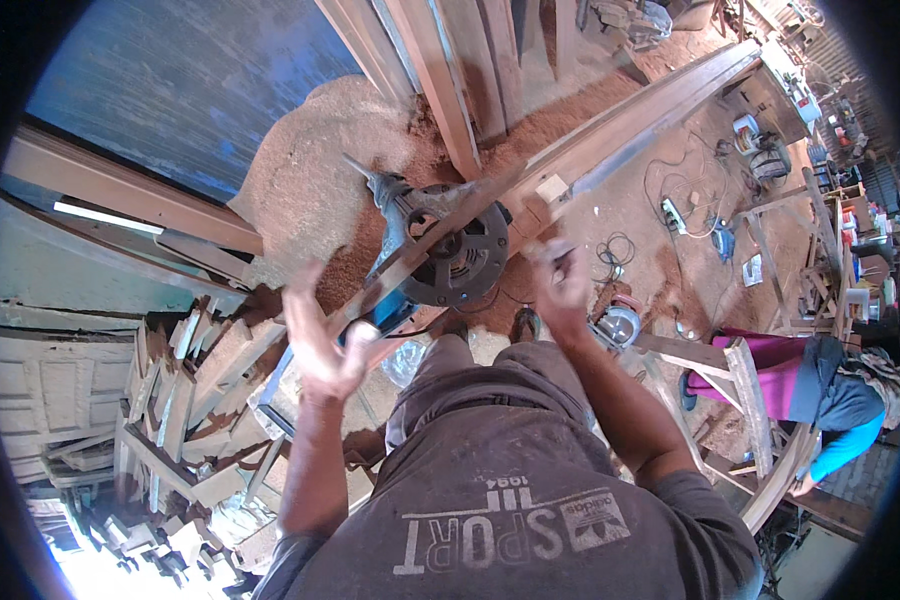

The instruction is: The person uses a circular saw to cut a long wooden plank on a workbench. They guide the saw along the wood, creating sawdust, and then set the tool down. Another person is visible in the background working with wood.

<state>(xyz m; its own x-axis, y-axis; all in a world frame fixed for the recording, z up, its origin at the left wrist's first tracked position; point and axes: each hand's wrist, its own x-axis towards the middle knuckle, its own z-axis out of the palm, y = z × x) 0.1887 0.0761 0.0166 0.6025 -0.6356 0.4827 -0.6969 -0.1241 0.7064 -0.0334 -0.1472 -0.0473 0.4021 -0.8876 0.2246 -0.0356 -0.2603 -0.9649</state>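
In front of me stands a power machine with a round black slotted plate (455,265) and a blue body (395,215). A long narrow wooden strip (410,250) crosses it diagonally. My left hand (328,345) is raised near the strip's lower left end, fingers and thumb apart, blurred by motion. I cannot tell whether it touches the strip. My right hand (565,280) is to the right of the black plate, its fingers curled and smeared. Something dark and small shows among them, too blurred to name. A small pale wood block (551,188) lies just beyond that hand.
A long timber beam (650,105) runs to the far right. Sawdust (315,150) is heaped behind the machine, beside upright planks (440,80). Wood offcuts (195,400) pile up at left. Cords (615,255) lie on the floor at right; another person (820,385) bends near a wooden frame (750,410).
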